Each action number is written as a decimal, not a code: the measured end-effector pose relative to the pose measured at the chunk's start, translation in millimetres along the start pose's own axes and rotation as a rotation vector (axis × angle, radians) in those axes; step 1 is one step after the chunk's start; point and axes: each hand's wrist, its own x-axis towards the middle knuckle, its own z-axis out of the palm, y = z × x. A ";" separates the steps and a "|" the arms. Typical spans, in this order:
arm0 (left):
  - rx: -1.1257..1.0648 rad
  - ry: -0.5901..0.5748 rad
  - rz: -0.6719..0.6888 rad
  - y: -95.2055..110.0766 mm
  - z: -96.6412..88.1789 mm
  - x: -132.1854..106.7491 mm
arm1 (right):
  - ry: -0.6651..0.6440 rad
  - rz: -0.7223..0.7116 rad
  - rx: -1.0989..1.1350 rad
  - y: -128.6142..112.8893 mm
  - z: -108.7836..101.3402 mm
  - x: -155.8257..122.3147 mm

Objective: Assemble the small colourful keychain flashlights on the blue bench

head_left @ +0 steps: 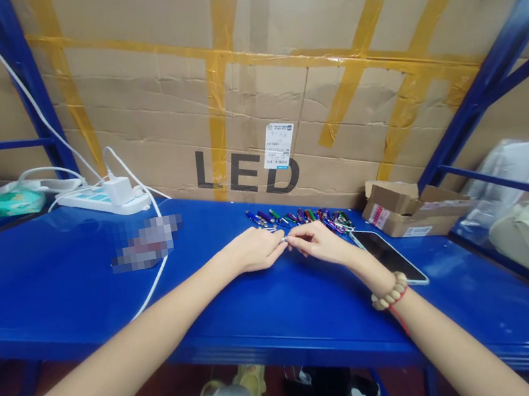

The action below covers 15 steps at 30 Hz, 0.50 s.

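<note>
1. Head view is showing both hands meeting low over the blue metal counter.
2. Fingers of the left hand and right hand are pinching, nearly closed, one small silvery metal piece, too small to identify.
3. That piece is sitting between the two hands, equally near both.
4. A row of small multicoloured pen-shaped trinkets is lying just beyond the fingers, running left to right, nearer the right hand.
5. A flat black smartphone is lying beside the right wrist.

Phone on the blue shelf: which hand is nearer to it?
Right. The right hand lies just left of the phone; the left hand is farther left, beyond the right hand, their fingertips meeting on a small silvery piece.
</note>
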 end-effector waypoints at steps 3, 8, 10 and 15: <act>-0.080 -0.038 -0.003 -1.2 3.9 1.4 | 0.015 -0.006 -0.033 1.0 -1.8 -0.1; -0.290 -0.033 -0.039 -4.2 9.9 3.7 | 0.077 -0.033 -0.103 1.0 -6.4 0.7; -0.337 -0.019 -0.072 -4.5 10.1 3.5 | 0.116 -0.039 -0.132 1.2 -8.3 0.8; -0.459 0.082 -0.060 -6.7 8.6 5.5 | 0.197 -0.010 -0.194 -0.5 -12.4 -0.4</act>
